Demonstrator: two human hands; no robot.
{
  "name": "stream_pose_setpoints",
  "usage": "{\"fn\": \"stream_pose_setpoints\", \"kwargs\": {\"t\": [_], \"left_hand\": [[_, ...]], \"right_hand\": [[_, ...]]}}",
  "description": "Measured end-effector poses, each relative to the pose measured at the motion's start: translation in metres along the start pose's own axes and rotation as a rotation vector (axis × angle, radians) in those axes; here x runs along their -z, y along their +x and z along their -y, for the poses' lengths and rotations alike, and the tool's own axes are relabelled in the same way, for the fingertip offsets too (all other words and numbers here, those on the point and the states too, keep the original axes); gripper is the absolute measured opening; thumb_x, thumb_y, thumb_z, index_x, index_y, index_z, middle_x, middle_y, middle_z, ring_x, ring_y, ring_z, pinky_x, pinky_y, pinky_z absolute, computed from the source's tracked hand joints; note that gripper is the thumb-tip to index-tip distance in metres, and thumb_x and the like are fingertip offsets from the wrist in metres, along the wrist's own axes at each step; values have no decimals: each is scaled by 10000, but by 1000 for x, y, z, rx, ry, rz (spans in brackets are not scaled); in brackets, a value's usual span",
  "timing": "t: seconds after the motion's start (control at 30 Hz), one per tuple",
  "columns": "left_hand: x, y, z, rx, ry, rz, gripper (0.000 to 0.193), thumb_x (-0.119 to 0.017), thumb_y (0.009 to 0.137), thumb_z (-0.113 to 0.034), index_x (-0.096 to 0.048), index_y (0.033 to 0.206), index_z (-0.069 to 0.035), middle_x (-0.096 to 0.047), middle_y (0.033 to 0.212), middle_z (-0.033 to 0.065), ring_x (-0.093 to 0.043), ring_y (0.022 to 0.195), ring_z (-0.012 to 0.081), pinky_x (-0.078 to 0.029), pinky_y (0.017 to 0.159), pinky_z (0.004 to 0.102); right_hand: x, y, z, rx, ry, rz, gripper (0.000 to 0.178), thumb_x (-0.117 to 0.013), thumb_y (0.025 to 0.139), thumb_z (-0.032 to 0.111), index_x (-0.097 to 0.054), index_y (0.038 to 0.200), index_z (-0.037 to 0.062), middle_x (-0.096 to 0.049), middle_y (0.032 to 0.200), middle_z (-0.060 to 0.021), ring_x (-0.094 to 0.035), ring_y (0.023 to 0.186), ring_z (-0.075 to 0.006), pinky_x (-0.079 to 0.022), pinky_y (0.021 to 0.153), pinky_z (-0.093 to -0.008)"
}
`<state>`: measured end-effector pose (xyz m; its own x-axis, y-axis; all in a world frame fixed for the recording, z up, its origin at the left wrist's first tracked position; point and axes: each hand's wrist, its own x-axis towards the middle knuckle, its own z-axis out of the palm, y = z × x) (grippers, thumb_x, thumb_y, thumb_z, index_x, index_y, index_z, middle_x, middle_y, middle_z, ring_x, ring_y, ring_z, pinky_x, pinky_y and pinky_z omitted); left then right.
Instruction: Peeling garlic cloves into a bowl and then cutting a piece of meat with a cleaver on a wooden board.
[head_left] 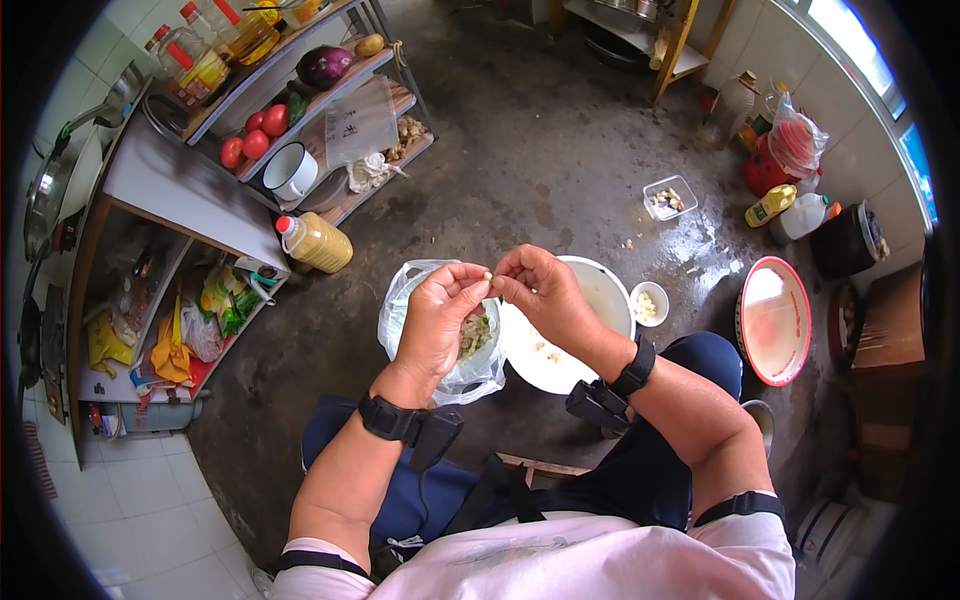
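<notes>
We are sitting low over a wet concrete floor [520, 150], and our left hand [440, 320] and right hand [545, 290] are meeting fingertip to fingertip, pinching between them a small pale piece that looks like a garlic clove [488, 276], held in the air above the gap between bag and bowl. To peel it well, we judge that we should be keeping the grip light at the tips, working a nail under the loose skin and turning the clove rather than squeezing it, and staying over the containers so that scraps and clove each fall where they belong. Just under the left hand a clear plastic bag [410, 290] is gaping open, holding what seems to be papery skins and trimmings, though we cannot tell exactly. Under the right hand a big white bowl [600, 285] is carrying only a few pale bits on its bottom. Beside it a little white cup [650, 302] is holding peeled pale pieces. Farther out a clear square tub [670, 197] is sitting on the floor with more pale chunks in it, and to the right a red-rimmed enamel basin [772, 320] is lying with nothing visible inside. Far left, a yellow oil bottle [315, 242] is resting beside the shelves [330, 90], where tomatoes [255, 135], an aubergine [323, 66] and a white mug [291, 170] are waiting.
</notes>
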<state>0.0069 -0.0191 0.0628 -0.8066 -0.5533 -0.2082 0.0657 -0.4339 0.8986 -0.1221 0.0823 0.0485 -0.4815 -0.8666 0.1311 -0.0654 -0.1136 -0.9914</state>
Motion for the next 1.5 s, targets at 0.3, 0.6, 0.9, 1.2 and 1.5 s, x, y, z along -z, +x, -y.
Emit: {"fn": "stream_pose_setpoints", "kwargs": {"t": [0.3,0.6,0.9,1.2,1.5], "left_hand": [[-8,-3,-2,-155,292,-55,182,-617,840,-29,-581,1015,8,-643,928,74,-615,852,111,-480,759,222],[-14,-5,-4,-314,512,-87,120,-567,863,5,-576,979,35,-631,961,92,-616,883,131,-497,782,246],[-11,0,0,-449,646,-128,109,-620,793,50,-617,897,16,-618,904,62,-620,770,120,-504,698,234],[-18,-5,-7,-508,818,-142,132,-654,744,49,-636,858,-15,-633,796,63,-619,694,142,-492,609,238],[-19,-6,-8,-568,898,-124,131,-660,732,53,-631,836,-21,-638,773,72,-618,660,151,-489,590,239]], "right_hand": [[2,-3,2,82,-190,-42,83,-640,809,20,-571,849,-2,-572,789,-44,-552,677,-93,-457,598,-224],[2,-5,11,-136,2,73,127,-573,895,117,-569,895,-9,-606,815,-30,-559,741,-73,-451,639,-215],[5,-3,10,-213,164,85,157,-566,905,161,-588,855,14,-594,749,3,-555,712,-73,-431,641,-217],[9,-3,10,-217,144,91,154,-577,898,166,-587,860,17,-592,747,0,-545,706,-68,-428,638,-211],[13,-1,7,-256,178,124,101,-586,870,119,-589,861,19,-607,759,-14,-557,704,-75,-432,640,-209]]}}
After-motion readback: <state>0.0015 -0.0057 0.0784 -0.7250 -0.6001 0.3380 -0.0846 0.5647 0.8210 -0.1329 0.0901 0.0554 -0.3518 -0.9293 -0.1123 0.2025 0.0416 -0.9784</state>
